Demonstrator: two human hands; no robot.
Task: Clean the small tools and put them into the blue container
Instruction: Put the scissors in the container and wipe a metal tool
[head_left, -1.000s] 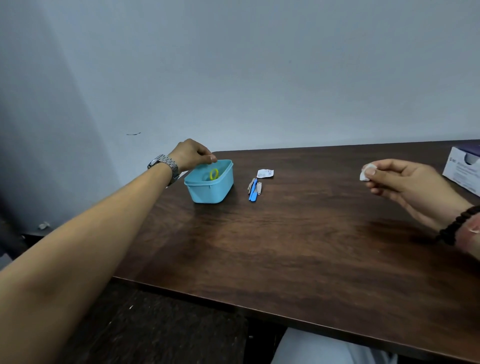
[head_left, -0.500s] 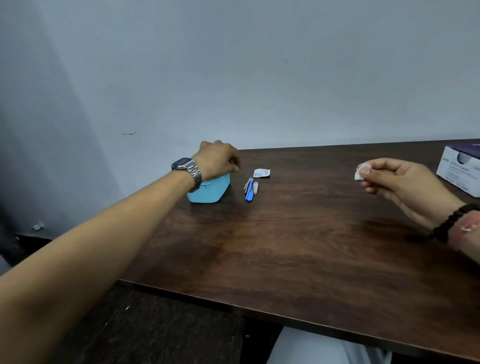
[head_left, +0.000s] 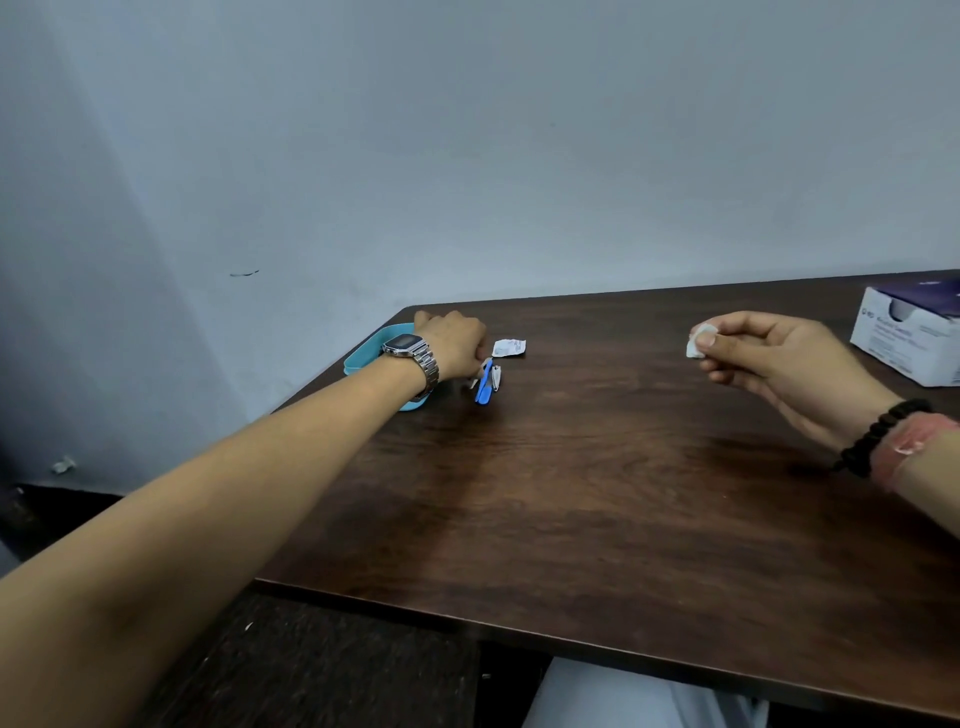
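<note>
The blue container (head_left: 363, 354) stands at the table's far left corner, mostly hidden behind my left wrist and its metal watch. Just right of it lie the small tools (head_left: 486, 383): a blue-handled one with small metal pieces beside it. My left hand (head_left: 452, 344) reaches across the container with its fingers curled down onto the tools' near end; the fingertips are hidden, so a grip cannot be made out. My right hand (head_left: 779, 358) hovers above the table at the right, pinching a small white wipe (head_left: 695, 347) between thumb and fingers.
A torn white packet (head_left: 509, 347) lies just behind the tools. A white and purple box (head_left: 909, 338) sits at the far right edge. The dark wooden table (head_left: 597, 493) meets the wall at the back; its left edge runs close by the container.
My left hand has left the container's rim and moved right, over the container to the small tools. The right hand keeps the wipe, nearly still.
</note>
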